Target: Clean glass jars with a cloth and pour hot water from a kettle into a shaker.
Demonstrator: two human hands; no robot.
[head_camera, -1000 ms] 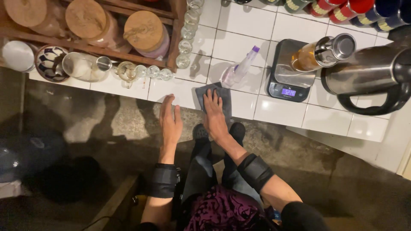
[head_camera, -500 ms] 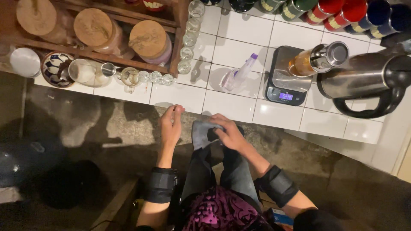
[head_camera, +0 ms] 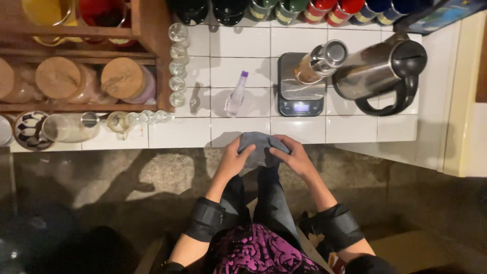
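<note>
Here a white tiled table (head_camera: 304, 129) is seen; a grey cloth (head_camera: 258, 144) is gripped by the left hand (head_camera: 232, 161) and right hand (head_camera: 297, 157) near a scale (head_camera: 299, 94).

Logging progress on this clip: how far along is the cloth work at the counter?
Done: the grey cloth is off the white tiled counter, at its front edge. In hand: the left hand and right hand both grip it, bunched between them. Left: nothing shows it folded or put away. The spray bottle, scale and kettle stand on the tiles behind it.
</note>
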